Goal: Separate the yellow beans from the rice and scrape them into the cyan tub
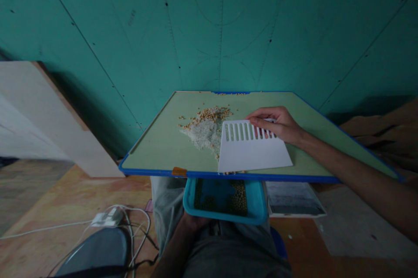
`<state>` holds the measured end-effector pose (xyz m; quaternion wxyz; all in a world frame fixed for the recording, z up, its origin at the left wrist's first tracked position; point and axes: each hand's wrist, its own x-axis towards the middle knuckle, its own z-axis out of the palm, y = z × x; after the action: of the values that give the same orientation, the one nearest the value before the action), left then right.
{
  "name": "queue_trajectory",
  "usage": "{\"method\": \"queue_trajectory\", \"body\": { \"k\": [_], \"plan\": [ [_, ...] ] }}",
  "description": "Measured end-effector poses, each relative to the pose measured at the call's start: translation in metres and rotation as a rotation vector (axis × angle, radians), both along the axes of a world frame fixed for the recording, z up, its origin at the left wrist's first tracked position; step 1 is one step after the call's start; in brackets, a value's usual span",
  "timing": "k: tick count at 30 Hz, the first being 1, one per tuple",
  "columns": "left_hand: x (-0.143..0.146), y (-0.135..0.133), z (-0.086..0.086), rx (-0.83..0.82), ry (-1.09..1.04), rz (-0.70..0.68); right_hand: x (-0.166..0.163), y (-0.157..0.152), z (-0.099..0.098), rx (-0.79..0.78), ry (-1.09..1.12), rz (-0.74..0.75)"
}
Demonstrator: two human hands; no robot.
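Dim lighting, soft shadows low on green wall [209,29], slight blur, stretched edges

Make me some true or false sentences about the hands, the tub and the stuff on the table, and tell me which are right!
1. The right hand holds a white slotted scraper at the tabletop. True.
2. The left hand is at the near side of the blue tub. True.
3. The tub stands on the tabletop. False: it is below the tabletop's near edge.
4. The tabletop is bare left of the scraper. False: beans and pale grains lie there.
5. There are beans in the tub too. True.
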<state>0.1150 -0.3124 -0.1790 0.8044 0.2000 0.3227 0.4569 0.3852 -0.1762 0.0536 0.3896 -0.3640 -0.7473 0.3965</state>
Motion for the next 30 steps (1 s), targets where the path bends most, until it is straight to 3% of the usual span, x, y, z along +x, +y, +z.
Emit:
{"method": "queue_trajectory", "body": {
  "k": [9, 18, 30],
  "plan": [
    [-0.005, -0.002, -0.004, -0.114, -0.063, 0.062, 0.001, 0.001, 0.000, -0.010, -0.001, 0.033],
    [0.000, 0.001, 0.017, -0.129, -0.126, 0.042, -0.001, 0.001, 0.000, 0.025, 0.049, -0.041],
    [0.001, 0.001, 0.018, -0.085, -0.116, 0.034, 0.001, 0.001, 0.001, 0.013, 0.018, -0.004]
  ]
}}
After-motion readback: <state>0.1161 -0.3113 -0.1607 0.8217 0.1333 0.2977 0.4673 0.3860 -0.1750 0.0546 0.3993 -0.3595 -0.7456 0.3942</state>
